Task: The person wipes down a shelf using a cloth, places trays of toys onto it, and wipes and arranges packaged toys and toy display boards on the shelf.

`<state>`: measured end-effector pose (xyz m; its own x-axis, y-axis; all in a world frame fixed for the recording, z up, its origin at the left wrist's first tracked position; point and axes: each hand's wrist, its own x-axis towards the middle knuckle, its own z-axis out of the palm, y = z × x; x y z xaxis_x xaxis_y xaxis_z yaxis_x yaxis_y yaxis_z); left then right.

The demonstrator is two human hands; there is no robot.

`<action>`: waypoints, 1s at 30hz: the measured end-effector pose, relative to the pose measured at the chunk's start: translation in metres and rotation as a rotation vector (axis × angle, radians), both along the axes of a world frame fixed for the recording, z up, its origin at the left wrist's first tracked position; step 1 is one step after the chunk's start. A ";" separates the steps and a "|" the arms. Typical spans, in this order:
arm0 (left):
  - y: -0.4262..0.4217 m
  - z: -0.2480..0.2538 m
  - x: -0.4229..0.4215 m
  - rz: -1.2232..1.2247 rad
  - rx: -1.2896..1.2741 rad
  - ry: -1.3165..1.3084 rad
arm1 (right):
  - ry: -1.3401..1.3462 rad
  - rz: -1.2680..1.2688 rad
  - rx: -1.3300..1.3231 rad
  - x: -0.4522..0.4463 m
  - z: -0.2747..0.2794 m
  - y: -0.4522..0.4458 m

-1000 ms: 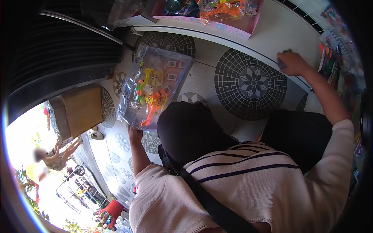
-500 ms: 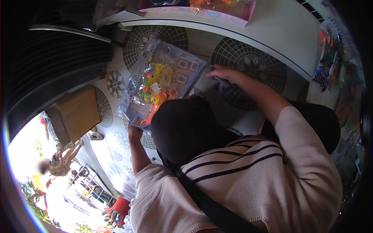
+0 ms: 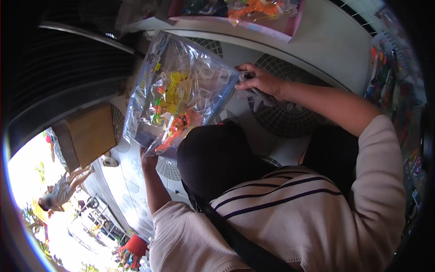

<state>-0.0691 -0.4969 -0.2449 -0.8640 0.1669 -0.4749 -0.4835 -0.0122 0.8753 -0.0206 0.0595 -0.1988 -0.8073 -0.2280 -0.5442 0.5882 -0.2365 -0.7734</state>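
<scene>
A plastic-wrapped toy package [image 3: 172,97] with yellow, orange and green toys inside is tilted above the floor. At its lower left corner, my left hand [image 3: 148,158] grips the edge, its fingers mostly hidden beneath. My right hand [image 3: 260,81] is by the package's right edge, closed round a crumpled grey cloth [image 3: 263,99] that hangs below the fingers.
At the top, a pink-edged box [image 3: 292,34] of packaged toys sits on a white surface [image 3: 337,50]. Wrapped goods [image 3: 394,77] hang at the right. A cardboard box [image 3: 90,136] stands left, near a doorway with a person [image 3: 63,188] outside.
My right hand has moved left from the white surface's edge to the package, bringing the cloth along. The package has risen closer and shifted up and left. The person outside has changed posture.
</scene>
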 end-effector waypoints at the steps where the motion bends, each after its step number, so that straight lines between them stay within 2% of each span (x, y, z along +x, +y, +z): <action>1: -0.001 0.006 -0.004 -0.032 0.102 -0.007 | 0.009 0.004 0.024 0.003 0.014 0.005; 2: 0.001 0.007 -0.010 -0.073 0.212 -0.018 | 0.032 -0.003 0.036 0.007 0.020 0.009; 3: -0.022 -0.007 -0.020 -0.241 -0.077 0.150 | 0.060 -0.017 0.060 0.014 0.023 0.011; 5: -0.026 -0.024 -0.030 -0.320 -0.145 0.284 | 0.108 -0.060 0.093 0.030 0.032 0.014; 6: -0.013 -0.014 -0.034 -0.252 0.065 0.224 | 0.133 -0.089 0.095 0.043 0.034 0.006; 8: 0.017 -0.006 -0.040 -0.171 -0.033 0.270 | 0.193 -0.169 0.080 0.075 0.043 0.013; 9: 0.038 0.010 -0.040 -0.172 0.159 0.184 | 0.211 -0.219 0.061 0.087 0.047 0.008; 11: 0.037 0.000 -0.056 -0.252 -0.028 0.313 | 0.246 -0.312 0.039 0.104 0.040 -0.002; 13: 0.059 0.022 -0.060 -0.209 0.097 0.175 | 0.265 -0.399 0.097 0.117 0.040 -0.012; 14: 0.110 0.063 -0.040 -0.223 0.145 0.221 | 0.334 -0.423 0.150 0.142 0.083 0.027; 17: 0.163 0.091 -0.044 -0.360 0.156 0.230 | 0.296 -0.636 0.119 0.162 0.095 0.046; 20: 0.211 0.089 -0.047 -0.607 -0.039 0.320 | 0.252 -0.828 0.161 0.197 0.102 0.076; 21: 0.253 0.118 -0.032 -0.725 -0.231 0.482 | 0.272 -0.874 0.197 0.212 0.118 0.105; 22: 0.279 0.125 -0.020 -0.859 -0.429 0.613 | 0.257 -0.925 0.252 0.226 0.112 0.112; 24: 0.318 0.119 -0.007 -0.927 -0.374 0.486 | 0.235 -1.016 0.355 0.253 0.101 0.129; 26: 0.352 0.118 0.004 -1.083 -0.504 0.404 | 0.153 -1.087 0.319 0.271 0.100 0.137; 30: 0.397 0.090 0.026 -0.939 -0.238 0.060 | 0.048 -1.084 0.332 0.284 0.109 0.166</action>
<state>-0.0435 -0.0994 -0.1548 -0.4523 0.7059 -0.5451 -0.1604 0.5368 0.8283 0.2630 0.2253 -0.0896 -0.5126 0.7540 -0.4107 0.1665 -0.3819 -0.9091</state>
